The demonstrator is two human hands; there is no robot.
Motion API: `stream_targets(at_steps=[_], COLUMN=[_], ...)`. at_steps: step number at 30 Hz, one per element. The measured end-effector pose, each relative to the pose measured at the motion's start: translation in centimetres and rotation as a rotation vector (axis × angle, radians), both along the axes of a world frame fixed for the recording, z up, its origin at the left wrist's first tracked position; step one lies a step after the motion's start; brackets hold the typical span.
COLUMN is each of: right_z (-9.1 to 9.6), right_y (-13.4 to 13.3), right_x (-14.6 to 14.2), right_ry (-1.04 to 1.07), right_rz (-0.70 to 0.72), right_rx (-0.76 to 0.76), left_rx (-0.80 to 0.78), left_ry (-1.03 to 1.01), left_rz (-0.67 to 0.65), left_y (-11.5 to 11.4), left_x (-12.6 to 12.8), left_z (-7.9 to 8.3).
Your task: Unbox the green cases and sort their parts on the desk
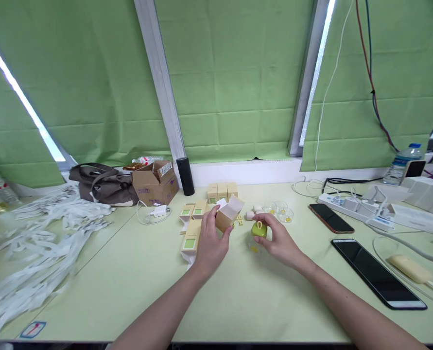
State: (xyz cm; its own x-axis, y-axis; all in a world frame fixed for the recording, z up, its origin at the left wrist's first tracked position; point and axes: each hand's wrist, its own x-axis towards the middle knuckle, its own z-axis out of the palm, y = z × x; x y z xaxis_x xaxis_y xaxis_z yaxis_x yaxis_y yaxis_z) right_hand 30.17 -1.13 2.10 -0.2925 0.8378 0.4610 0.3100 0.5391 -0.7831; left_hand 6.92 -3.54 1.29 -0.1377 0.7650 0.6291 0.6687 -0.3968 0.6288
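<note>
My left hand (pixel 212 238) is closed around a small cream cardboard box (pixel 225 218) whose flap stands up. To its right, my right hand (pixel 276 238) pinches a small yellow-green capped object (pixel 259 230) with a loop on top; its lower part looks clear. Several yellowish boxes with green windows (pixel 190 243) lie beside my left hand, some with flaps out. Behind the hands stand more small boxes (pixel 222 190) in a row. Clear round cups (pixel 282 211) with yellow marks and small pinkish-white pieces (pixel 250 214) lie beyond my right hand. Tiny yellow pieces (pixel 240 220) lie between the hands.
White straps (pixel 56 248) spread over the left side. A grey bag (pixel 103 184), an open brown carton (pixel 154 184) and a black cylinder (pixel 185 176) stand at the back. On the right are phones (pixel 376 272), a power strip (pixel 355 211), cables and a water bottle (pixel 402 163).
</note>
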Motion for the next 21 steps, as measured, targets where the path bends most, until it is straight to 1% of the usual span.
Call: stream_targets(at_steps=[4, 7, 11, 15, 19, 21], right_z=[-0.3, -0.6, -1.1, -1.4, -1.4, -1.4], right_y=[-0.6, -0.7, -0.6, -0.5, -0.5, -0.6], right_x=[-0.4, -0.6, -0.6, -0.5, -0.5, -0.5], right_ry=[-0.164, -0.248, -0.309, -0.304, -0.312, -0.316], right_rz=[-0.016, -0.030, -0.034, -0.042, -0.064, -0.067], right_rx=[0.029, 0.045, 0.041, 0.040, 0.034, 0.026], left_rx=[-0.009, -0.025, -0.056, -0.074, -0.080, -0.108], left_ry=[-0.020, -0.096, -0.277, -0.422, -0.623, -0.743], left_rz=[-0.033, -0.076, -0.179, -0.284, -0.423, -0.496], left_y=[-0.1, -0.3, -0.4, -0.2, 0.1, 0.4], left_x=[0.0, 0.2, 0.6, 0.7, 0.5, 0.3], left_z=[0.1, 0.3, 0.4, 0.5, 0.4, 0.2])
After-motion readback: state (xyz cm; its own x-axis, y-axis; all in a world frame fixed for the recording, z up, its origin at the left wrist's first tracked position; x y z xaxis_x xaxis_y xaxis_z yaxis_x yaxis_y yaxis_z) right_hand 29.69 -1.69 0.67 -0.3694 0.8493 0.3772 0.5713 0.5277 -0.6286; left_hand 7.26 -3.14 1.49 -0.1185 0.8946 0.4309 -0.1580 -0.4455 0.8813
